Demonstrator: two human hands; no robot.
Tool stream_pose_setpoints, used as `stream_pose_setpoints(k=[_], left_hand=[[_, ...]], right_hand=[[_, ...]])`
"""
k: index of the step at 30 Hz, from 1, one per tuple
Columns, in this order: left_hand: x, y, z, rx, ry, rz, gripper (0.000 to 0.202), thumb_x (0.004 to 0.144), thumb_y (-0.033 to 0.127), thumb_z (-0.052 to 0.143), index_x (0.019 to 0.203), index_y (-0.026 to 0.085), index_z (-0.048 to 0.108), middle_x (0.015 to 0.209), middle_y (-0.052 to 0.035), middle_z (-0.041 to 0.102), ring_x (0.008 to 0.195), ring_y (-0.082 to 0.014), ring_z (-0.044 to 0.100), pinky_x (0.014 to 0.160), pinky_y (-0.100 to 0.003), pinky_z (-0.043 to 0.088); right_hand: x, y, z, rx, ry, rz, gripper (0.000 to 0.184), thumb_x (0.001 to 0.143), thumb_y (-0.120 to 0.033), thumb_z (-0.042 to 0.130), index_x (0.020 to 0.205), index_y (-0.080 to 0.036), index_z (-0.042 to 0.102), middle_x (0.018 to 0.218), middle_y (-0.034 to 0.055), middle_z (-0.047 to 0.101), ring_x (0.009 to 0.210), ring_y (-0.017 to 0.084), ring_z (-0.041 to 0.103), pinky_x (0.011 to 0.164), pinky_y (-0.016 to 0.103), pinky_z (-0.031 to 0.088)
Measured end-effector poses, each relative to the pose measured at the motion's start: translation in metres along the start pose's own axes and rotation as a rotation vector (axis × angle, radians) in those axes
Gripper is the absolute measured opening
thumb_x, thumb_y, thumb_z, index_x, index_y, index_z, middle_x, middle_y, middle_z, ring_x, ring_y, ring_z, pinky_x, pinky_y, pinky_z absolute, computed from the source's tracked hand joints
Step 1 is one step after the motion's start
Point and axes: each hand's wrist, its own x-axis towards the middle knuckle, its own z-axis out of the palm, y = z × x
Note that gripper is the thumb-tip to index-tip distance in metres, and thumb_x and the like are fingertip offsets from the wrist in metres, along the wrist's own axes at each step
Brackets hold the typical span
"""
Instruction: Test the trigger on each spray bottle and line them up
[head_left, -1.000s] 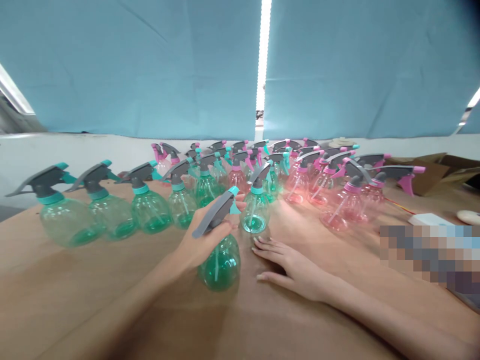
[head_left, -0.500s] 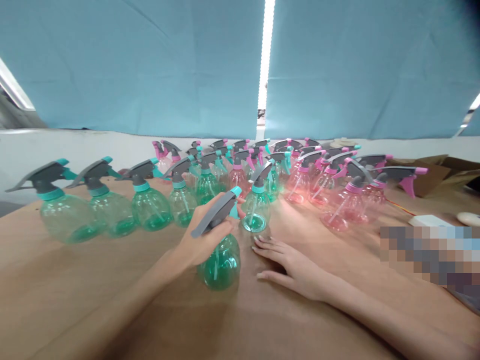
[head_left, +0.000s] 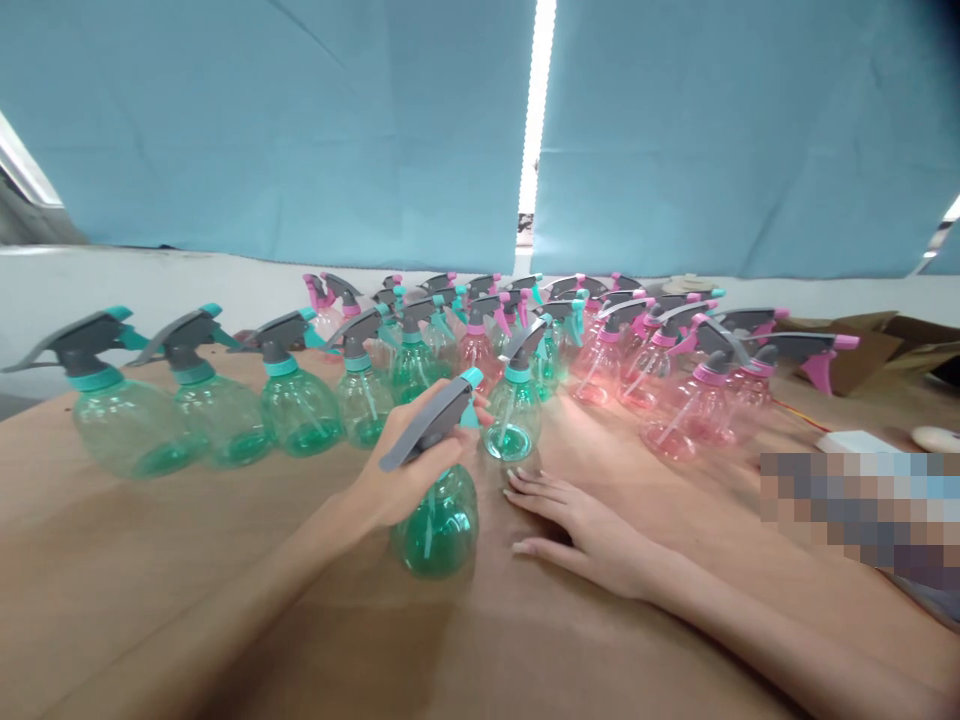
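Brown table (head_left: pixel 525 640); left hand (head_left: pixel 397 485), grip closed round a green spray bottle (head_left: pixel 436 530); right hand (head_left: pixel 589 535) lies flat, fingers spread.

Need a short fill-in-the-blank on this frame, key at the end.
1. The left hand grips a spray bottle whose body is tinted ____.
2. The right hand rests on the table with its palm facing ____.
3. The bottle nearest the white object on the right has a ____ collar.
4. The large sheet across the upper background is ____.

Missing words: green; down; pink; blue.
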Motion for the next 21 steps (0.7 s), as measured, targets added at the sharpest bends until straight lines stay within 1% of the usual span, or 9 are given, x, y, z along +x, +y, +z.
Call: stream_pose_setpoints(k=[2,3,5,7,11,13,16,18,21], left_hand=[[0.0001,0.001,0.0006,0.01,-0.001,-0.036,0.032,0.079,0.024,0.053,0.11,0.024,0.06,0.089,-0.001,0.064,0.073,-0.0167,0.059,0.073,-0.032,0.048],[0.0003,0.002,0.0011,0.012,0.0,-0.05,0.036,0.079,0.024,0.054,0.114,0.024,0.06,0.093,-0.0016,0.065,0.075,-0.0174,0.061,0.073,-0.031,0.048],[0.0008,0.0043,0.0021,0.014,0.011,-0.054,0.04,0.077,0.023,0.055,0.117,0.025,0.06,0.106,-0.003,0.066,0.085,-0.0194,0.064,0.076,-0.031,0.049],[0.0015,0.0056,0.0028,0.029,0.025,-0.048,0.04,0.078,0.024,0.054,0.117,0.025,0.061,0.111,-0.0032,0.066,0.089,-0.0203,0.065,0.076,-0.03,0.049],[0.0014,0.0034,0.0025,0.122,0.057,-0.032,0.038,0.078,0.026,0.052,0.115,0.026,0.062,0.094,-0.0017,0.069,0.074,-0.0184,0.062,0.066,-0.029,0.048],[0.0006,0.0019,0.0019,0.16,0.078,-0.027,0.034,0.078,0.025,0.052,0.109,0.025,0.064,0.083,-0.0005,0.067,0.066,-0.0171,0.059,0.062,-0.029,0.047],[-0.0002,0.0015,0.0014,0.189,0.107,-0.018,0.029,0.076,0.023,0.051,0.101,0.026,0.065,0.072,0.0008,0.063,0.063,-0.0171,0.056,0.056,-0.028,0.044],[0.0003,0.0025,0.0016,0.166,0.095,-0.014,0.032,0.077,0.022,0.051,0.105,0.027,0.065,0.076,0.0006,0.064,0.069,-0.0179,0.059,0.058,-0.027,0.045],[0.0017,0.0042,0.0021,0.113,0.051,-0.011,0.037,0.078,0.022,0.052,0.113,0.027,0.063,0.089,-0.0006,0.067,0.08,-0.0189,0.062,0.067,-0.028,0.048]], right_hand=[[-0.0003,0.0004,0.0001,0.008,0.008,-0.002,0.064,0.089,-0.058,0.052,0.141,-0.02,0.046,0.147,0.0089,0.043,0.137,0.026,0.037,0.114,0.045,0.03],[-0.0004,0.0007,0.0002,0.009,0.008,-0.002,0.064,0.088,-0.057,0.052,0.141,-0.02,0.046,0.147,0.0089,0.043,0.137,0.026,0.038,0.113,0.045,0.03],[-0.0006,0.0013,0.0003,0.008,0.006,-0.002,0.064,0.089,-0.057,0.052,0.141,-0.021,0.045,0.147,0.0087,0.043,0.136,0.026,0.038,0.113,0.046,0.031],[-0.0007,0.0017,0.0006,0.009,0.013,-0.007,0.064,0.089,-0.057,0.052,0.141,-0.022,0.045,0.147,0.0087,0.043,0.136,0.027,0.038,0.113,0.047,0.03],[-0.0007,0.0011,0.0006,0.022,0.022,-0.014,0.062,0.089,-0.056,0.052,0.141,-0.022,0.045,0.147,0.0087,0.043,0.136,0.027,0.038,0.113,0.048,0.031],[-0.0005,0.0001,0.0,0.019,0.016,-0.01,0.063,0.089,-0.057,0.052,0.141,-0.021,0.045,0.147,0.0088,0.043,0.136,0.027,0.038,0.113,0.046,0.031],[-0.0002,-0.0011,-0.001,0.015,0.014,-0.002,0.064,0.089,-0.058,0.051,0.141,-0.02,0.046,0.147,0.0091,0.044,0.136,0.027,0.038,0.113,0.045,0.032],[-0.0001,-0.0011,-0.0011,0.011,0.012,0.0,0.065,0.089,-0.058,0.051,0.141,-0.019,0.046,0.146,0.0092,0.044,0.136,0.026,0.038,0.113,0.045,0.032],[-0.0003,0.0002,-0.0001,-0.001,0.007,-0.005,0.065,0.089,-0.058,0.05,0.141,-0.019,0.045,0.147,0.0091,0.044,0.136,0.026,0.038,0.113,0.045,0.031]])
